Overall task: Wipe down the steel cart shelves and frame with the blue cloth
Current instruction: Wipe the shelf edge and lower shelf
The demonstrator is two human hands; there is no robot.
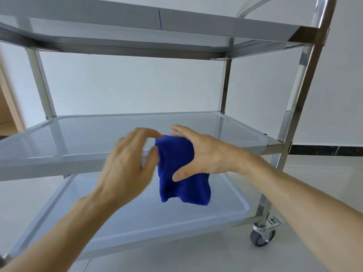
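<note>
My right hand [204, 154] grips the blue cloth [182, 173] before the middle shelf [78, 134]; my blurred left hand [127, 163], fingers loosely spread, sits just beside it.

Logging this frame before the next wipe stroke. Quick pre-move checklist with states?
1. Blue cloth in hand: ok, right hand grips it.
2. Cloth on steel: not ok, hangs in the air in front of the middle shelf.
3. Left hand free: ok, open beside cloth, blurred.
4. Cloth folded flat: not ok, bunched, lower edge dangling.
5. Bottom shelf unobstructed: ok.
6. Caster locked: cannot tell.
</note>
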